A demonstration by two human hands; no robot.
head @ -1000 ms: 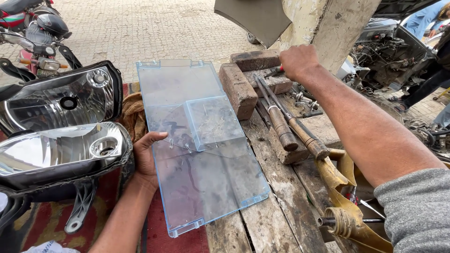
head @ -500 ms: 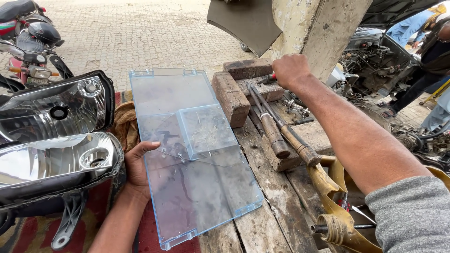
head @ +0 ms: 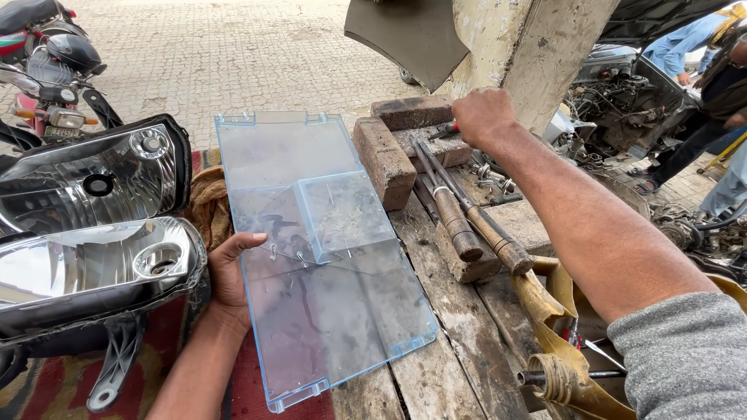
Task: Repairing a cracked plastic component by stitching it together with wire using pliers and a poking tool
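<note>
A clear bluish plastic panel (head: 311,241) lies flat across a worn wooden bench (head: 436,365). My left hand (head: 232,268) rests at its left edge, thumb on top and fingers under the sheet. My right hand (head: 484,115) reaches to the back of the bench and is closed on a small tool with a red handle (head: 445,131) lying on the bricks. Two long wooden-handled tools (head: 467,218) lie between the hands, right of the panel.
Three bricks (head: 385,159) sit at the bench's back. Two headlight units (head: 93,225) lie on the left on a red cloth. A concrete pillar (head: 529,47) rises behind. A yellowish metal part (head: 556,342) hangs at the right edge. A motorbike and people stand farther off.
My right hand has drawn back slightly from the far brick and now grips the red-handled tool. The left hand stays at the panel's edge.
</note>
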